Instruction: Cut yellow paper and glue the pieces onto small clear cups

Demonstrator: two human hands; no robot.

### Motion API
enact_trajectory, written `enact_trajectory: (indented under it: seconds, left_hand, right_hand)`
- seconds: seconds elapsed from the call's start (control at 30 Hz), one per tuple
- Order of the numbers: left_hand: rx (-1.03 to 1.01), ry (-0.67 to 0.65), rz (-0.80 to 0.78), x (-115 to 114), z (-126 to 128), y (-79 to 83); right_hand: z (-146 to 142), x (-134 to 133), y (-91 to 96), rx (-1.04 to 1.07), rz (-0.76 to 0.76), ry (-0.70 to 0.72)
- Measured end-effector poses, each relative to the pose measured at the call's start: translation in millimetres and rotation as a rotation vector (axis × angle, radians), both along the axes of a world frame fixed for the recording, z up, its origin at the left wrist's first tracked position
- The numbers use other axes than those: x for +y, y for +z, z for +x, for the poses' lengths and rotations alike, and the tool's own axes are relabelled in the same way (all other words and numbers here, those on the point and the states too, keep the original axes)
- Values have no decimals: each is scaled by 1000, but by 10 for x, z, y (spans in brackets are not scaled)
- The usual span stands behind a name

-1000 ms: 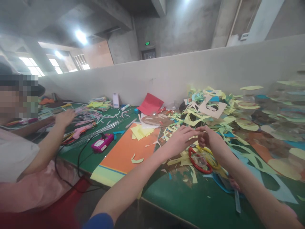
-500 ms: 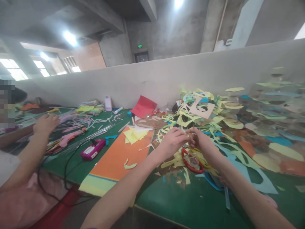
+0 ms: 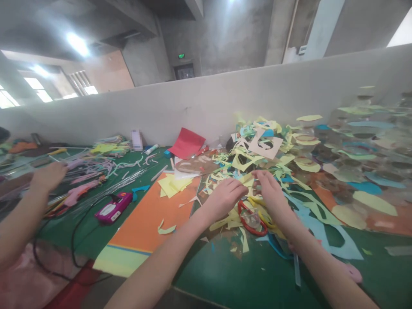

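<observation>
My left hand [image 3: 224, 196] and my right hand [image 3: 269, 189] meet over a heap of cut paper scraps [image 3: 273, 150] on the green table [image 3: 238, 274]. Both pinch a small yellow paper piece [image 3: 248, 178] held between their fingertips. Just below the hands lie red-handled scissors [image 3: 249, 219] and a yellow-handled pair [image 3: 262, 214], partly covered by scraps.
An orange sheet [image 3: 151, 219] with yellow sheets [image 3: 172, 184] lies left of my hands. A magenta device [image 3: 112, 208] with a black cable, a pink glue gun [image 3: 79, 192] and wires lie further left, where another person's hand [image 3: 48, 176] reaches. A red folded paper [image 3: 186, 143] stands by the grey wall.
The view has shifted right, so the other person sits further left. My hands stay together on the paper piece and have dropped slightly toward the scissors.
</observation>
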State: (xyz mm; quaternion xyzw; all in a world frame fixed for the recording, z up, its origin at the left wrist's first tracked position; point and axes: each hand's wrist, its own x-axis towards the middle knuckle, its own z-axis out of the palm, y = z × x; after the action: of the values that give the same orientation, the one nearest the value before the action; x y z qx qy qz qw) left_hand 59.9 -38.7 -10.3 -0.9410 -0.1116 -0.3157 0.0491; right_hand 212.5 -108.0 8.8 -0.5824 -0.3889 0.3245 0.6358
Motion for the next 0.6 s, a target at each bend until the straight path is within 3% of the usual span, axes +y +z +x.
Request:
enact_trajectory:
  seconds: [0.1, 0.17, 0.23, 0.37, 0.43, 0.5, 0.6]
  left_hand:
    - [-24, 32, 11, 30, -43, 73]
    - [-81, 97, -26, 28, -112, 153]
    - [-107, 194, -120, -23, -231, 228]
    - [-131, 461, -314, -214, -615, 281]
    - [-243, 673, -354, -264, -854, 264]
    - [-337, 907, -414, -250, -1097, 242]
    - [-361, 1090, -531, -182, -1398, 224]
  right_hand:
    - [55, -62, 34, -306, -46, -116]
    - [73, -142, 44, -724, -174, -106]
    - [80, -248, 20, -1151, -298, -17]
    - [136, -470, -160, -1525, -373, 190]
    - [212, -556, -294, -1604, -380, 254]
    - [314, -621, -423, -1510, -335, 254]
    - [454, -676, -540, -1365, -231, 331]
